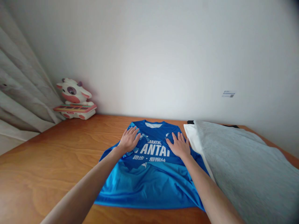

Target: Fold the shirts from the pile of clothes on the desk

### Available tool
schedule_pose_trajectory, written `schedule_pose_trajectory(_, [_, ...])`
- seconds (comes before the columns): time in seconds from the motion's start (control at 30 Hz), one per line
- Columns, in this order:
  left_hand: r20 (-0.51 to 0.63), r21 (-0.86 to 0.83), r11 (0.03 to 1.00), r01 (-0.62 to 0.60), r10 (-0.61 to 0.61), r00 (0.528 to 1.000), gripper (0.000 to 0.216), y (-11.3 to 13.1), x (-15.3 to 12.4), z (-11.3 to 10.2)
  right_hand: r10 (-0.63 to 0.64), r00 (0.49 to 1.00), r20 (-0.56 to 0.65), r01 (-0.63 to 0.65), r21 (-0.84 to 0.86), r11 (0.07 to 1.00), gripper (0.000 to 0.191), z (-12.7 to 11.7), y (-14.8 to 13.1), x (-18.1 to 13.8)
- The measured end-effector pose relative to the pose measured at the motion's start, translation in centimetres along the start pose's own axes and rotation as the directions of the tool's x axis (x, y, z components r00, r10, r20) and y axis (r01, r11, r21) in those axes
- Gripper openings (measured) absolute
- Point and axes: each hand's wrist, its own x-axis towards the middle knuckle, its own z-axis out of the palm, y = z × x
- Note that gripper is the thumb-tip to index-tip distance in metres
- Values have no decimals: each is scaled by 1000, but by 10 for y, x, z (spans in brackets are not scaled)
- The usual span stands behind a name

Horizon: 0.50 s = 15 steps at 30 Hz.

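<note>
A blue T-shirt (149, 177) with white lettering lies front side up on the wooden table, its neckline toward the wall. Its lower part is lighter blue and wrinkled. My left hand (129, 139) rests flat on the shirt's upper left, fingers stretched out, where a patterned blue part of the cloth is bunched beneath it. On the upper right of the chest, beside a small white logo, my right hand (179, 145) lies flat with its fingers spread. Neither hand grasps the cloth. Both palms hide parts of the shirt, including some of the lettering.
Grey cloth (243, 165) lies to the right, over white cloth (192, 133) and something black. A cow-shaped toy keyboard (76, 104) stands at the back left of the wooden table (70, 149). Curtains (21, 81) hang at the left, and a wall (158, 56) rises behind.
</note>
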Motion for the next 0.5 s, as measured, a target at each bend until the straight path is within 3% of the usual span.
schedule_pose_trajectory(0.17, [106,-76,964,-254,261,960,55,30,-78,-44,-1,1000,3,1,17,1000,78,-1,-1,0])
schedule_pose_trajectory(0.3, [171,-12,955,-296,294,941,62,35,-146,-48,-14,999,-36,17,97,995,84,1,2,-2])
schedule_pose_trajectory(0.4, [167,-9,955,-296,293,941,67,32,-164,-42,-15,963,-270,80,230,970,81,5,8,-3])
schedule_pose_trajectory(0.5, [150,-19,957,-288,288,946,67,31,-164,-39,-80,844,-530,280,309,909,65,7,14,-7])
